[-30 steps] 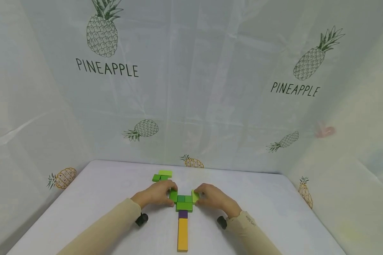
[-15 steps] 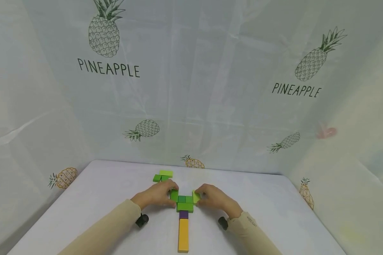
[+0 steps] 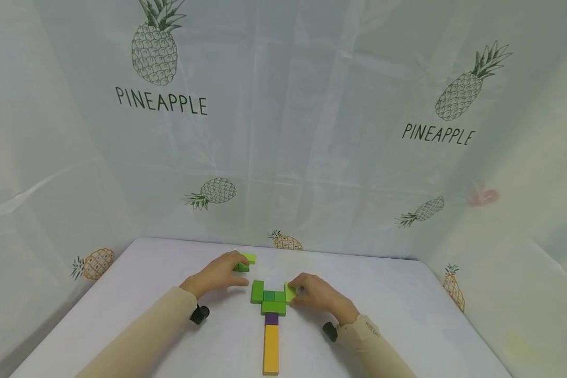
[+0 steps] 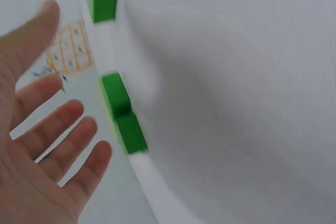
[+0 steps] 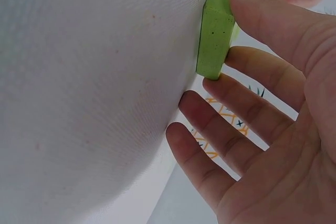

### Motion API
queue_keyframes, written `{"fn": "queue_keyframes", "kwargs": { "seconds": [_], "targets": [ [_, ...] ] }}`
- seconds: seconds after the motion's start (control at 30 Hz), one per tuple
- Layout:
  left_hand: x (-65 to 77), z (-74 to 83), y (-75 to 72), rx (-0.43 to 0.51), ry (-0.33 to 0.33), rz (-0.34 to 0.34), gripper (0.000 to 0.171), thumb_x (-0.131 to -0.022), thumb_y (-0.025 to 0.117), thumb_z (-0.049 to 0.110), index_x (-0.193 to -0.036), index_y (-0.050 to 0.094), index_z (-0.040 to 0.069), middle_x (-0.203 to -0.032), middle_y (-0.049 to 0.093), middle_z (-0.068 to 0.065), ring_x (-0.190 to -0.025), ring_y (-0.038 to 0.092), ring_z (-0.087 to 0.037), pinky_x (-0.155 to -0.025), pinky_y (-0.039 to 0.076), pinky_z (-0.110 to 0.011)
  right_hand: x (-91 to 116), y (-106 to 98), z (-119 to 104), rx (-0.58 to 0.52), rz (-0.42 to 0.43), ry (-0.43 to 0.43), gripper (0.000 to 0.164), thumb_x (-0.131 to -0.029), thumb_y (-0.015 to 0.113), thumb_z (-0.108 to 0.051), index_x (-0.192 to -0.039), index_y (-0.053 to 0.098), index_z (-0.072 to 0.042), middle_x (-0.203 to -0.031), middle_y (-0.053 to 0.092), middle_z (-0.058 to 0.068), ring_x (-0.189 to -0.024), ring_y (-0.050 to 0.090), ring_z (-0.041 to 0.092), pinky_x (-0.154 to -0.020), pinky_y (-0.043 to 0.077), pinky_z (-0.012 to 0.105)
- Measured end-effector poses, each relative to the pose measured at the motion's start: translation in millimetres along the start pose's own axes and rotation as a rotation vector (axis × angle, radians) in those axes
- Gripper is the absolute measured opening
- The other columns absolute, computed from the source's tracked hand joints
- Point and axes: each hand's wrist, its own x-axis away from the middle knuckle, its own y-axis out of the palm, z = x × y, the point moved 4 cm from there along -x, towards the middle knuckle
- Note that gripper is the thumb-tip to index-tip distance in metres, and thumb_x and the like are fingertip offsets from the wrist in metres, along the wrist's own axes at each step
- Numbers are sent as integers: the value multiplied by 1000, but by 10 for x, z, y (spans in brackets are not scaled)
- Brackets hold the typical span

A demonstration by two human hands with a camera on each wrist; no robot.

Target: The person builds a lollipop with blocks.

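Observation:
On the white table lies a figure of wooden blocks. A yellow block [image 3: 271, 349] forms its stem, with a purple block [image 3: 271, 318] above it. A wide green block [image 3: 273, 307] and two small green ones follow. At the upper left stands an upright green block [image 3: 258, 292], at the upper right a light green block [image 3: 290, 293]. My right hand [image 3: 318, 295] holds that light green block [image 5: 216, 40] between thumb and fingers. My left hand [image 3: 217, 274], fingers spread and holding nothing, hovers left of the figure, partly hiding the loose green blocks [image 3: 242, 268] behind it.
Next to the loose green blocks lies a light green one [image 3: 250, 258] near the table's back edge. A white curtain [image 3: 283, 131] with pineapple prints hangs behind and at both sides. A dark wrist camera [image 3: 200, 315] sits under the left wrist, another [image 3: 329, 331] under the right.
My left hand has let go of the upright green block and moved left and away toward the loose blocks. My right hand stays on the light green block.

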Motion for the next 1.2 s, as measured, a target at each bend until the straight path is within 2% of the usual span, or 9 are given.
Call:
{"fn": "queue_keyframes", "kwargs": {
  "seconds": [0.13, 0.23, 0.43, 0.53, 0.73, 0.9, 1.2],
  "targets": [
    [-17, -123, -93, -67, 4, 55, 46, -79, 79, 26, -120, 63, 13, -124, 55, -3, -121, 47, -26, -104, 38, -45, 5, -13, -11, -3, 3, 2, 43, -81, 76, -26, -120, 66, -12, -117, 63, -1, -104, 56, 16, -95, 47, 39],
    [-15, -209, -134, -120, -2, 81, 49, -78, 79, 26, -122, 63, 11, -126, 55, -8, -122, 46, -32, -103, 38, -48, 10, -20, -18, -7, 2, -1, 42, -81, 76, -26, -120, 66, -11, -117, 63, -1, -105, 56, 16, -95, 47, 40],
    [1, -314, -129, -176, -43, 37, 57, -79, 78, 31, -129, 58, 9, -133, 51, -12, -124, 44, -36, -102, 37, -52, 15, -20, -15, -10, -10, -7, 43, -81, 76, -25, -120, 65, -10, -117, 63, 0, -105, 56, 16, -95, 47, 40],
    [3, -308, -122, -176, -35, 27, 57, -80, 77, 29, -129, 58, 8, -132, 52, -13, -124, 45, -36, -103, 37, -52, 18, -14, 2, 0, -3, -5, 42, -82, 76, -26, -120, 65, -11, -118, 63, -1, -106, 56, 16, -96, 47, 39],
    [26, -293, -107, -136, -61, 3, 56, -81, 76, 26, -129, 57, 6, -133, 54, -13, -125, 45, -36, -105, 35, -51, 24, -7, 4, -5, 3, -11, 42, -82, 75, -27, -120, 65, -11, -118, 63, -1, -106, 56, 16, -96, 46, 40],
    [46, -294, -70, -141, -76, -25, 54, -82, 75, 27, -129, 58, 5, -133, 54, -13, -126, 45, -36, -106, 35, -50, 26, -8, -8, -13, 1, -17, 42, -82, 75, -27, -120, 65, -10, -117, 63, 0, -107, 56, 16, -96, 46, 40],
    [27, -332, -35, -113, -89, -8, 48, -82, 75, 24, -124, 61, 6, -128, 56, -11, -124, 47, -33, -106, 36, -47, 10, -12, -13, -2, 6, -30, 42, -82, 75, -27, -120, 65, -10, -117, 63, 0, -106, 56, 16, -95, 47, 39]
  ]
}}
